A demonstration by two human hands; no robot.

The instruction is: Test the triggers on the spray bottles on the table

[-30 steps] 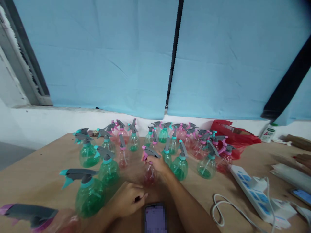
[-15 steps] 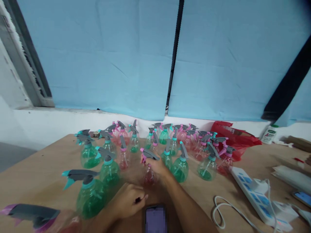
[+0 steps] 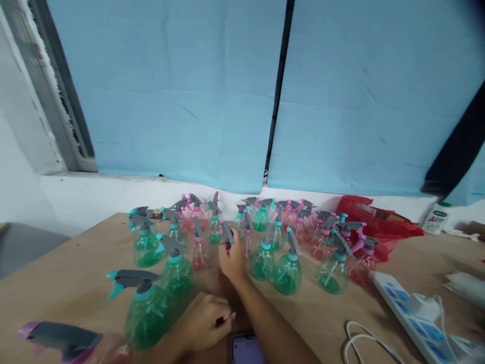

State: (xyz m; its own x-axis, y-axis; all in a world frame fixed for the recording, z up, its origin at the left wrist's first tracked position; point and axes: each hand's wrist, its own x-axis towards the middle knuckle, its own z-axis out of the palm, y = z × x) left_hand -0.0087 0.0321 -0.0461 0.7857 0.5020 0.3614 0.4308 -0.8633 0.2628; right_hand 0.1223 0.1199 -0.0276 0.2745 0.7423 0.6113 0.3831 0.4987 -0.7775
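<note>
Curled into a loose fist, the left hand (image 3: pixel 207 321) is just beyond a phone (image 3: pixel 247 351), with a green spray bottle (image 3: pixel 146 318) to its left. Farther out, the right hand (image 3: pixel 233 259) grips a pink-nozzled spray bottle (image 3: pixel 228 232) by its head, between other bottles (image 3: pixel 199 256), before a blue curtain (image 3: pixel 178 101).
</note>
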